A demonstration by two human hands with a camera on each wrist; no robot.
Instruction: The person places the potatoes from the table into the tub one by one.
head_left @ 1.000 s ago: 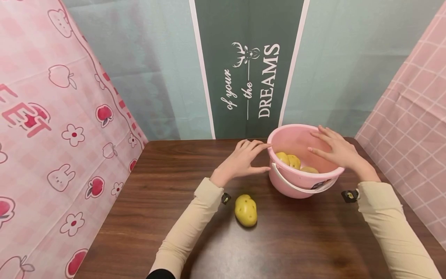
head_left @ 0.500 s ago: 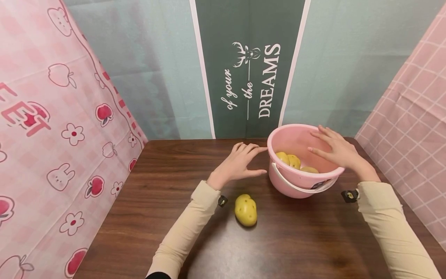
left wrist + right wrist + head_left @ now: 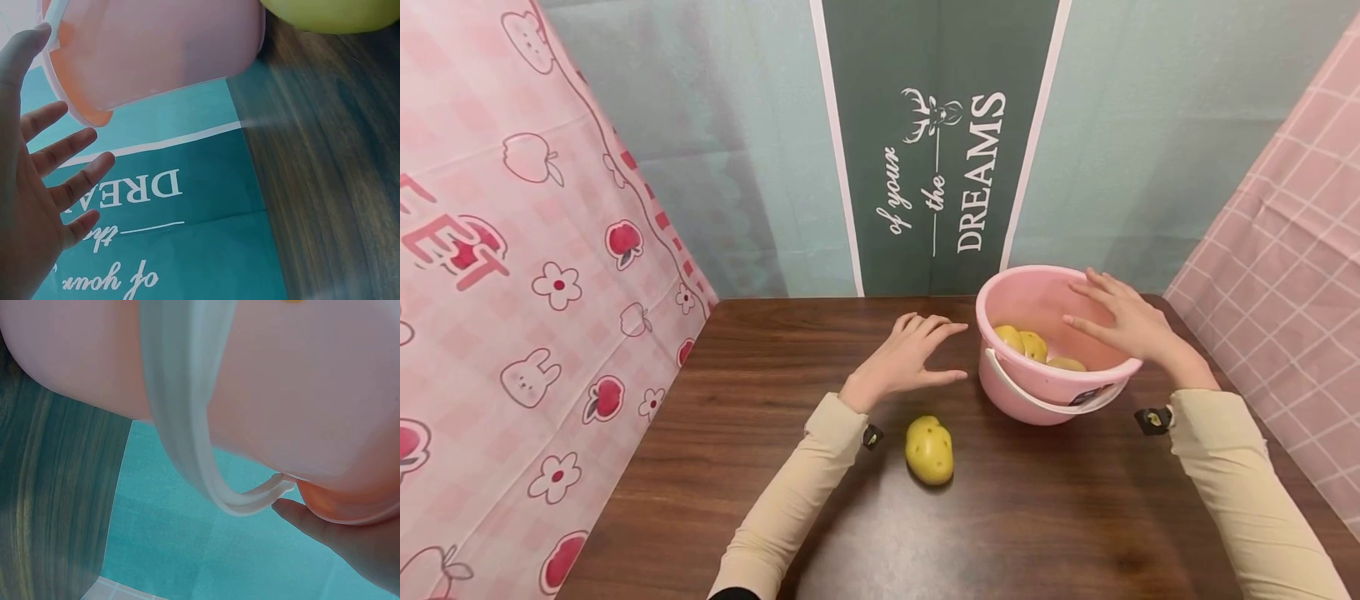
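A pink bucket (image 3: 1018, 396) with a white handle (image 3: 1037, 400) stands upright at the right of the table, with a few potatoes (image 3: 1033, 347) inside. My left hand (image 3: 904, 357) hovers just left of it, fingers spread, holding nothing; a small gap separates the fingertips from the bucket wall. My right hand (image 3: 1126, 323) lies at the bucket's right rim, fingers fairly straight over the opening. In the right wrist view a finger (image 3: 306, 520) shows right at the rim, close to the handle's end. One yellow potato (image 3: 929, 451) lies on the tabletop below my left hand.
The brown wooden table (image 3: 730, 467) ends at a teal and dark green cloth (image 3: 940, 175) hanging behind. Pink printed cloth (image 3: 550, 292) hangs on the left, and pink checked cloth (image 3: 1285, 250) on the right, near my right arm.
My left hand has drawn away from the bucket's left rim, moving left and slightly toward me. The right hand, the bucket and the loose potato have stayed put.
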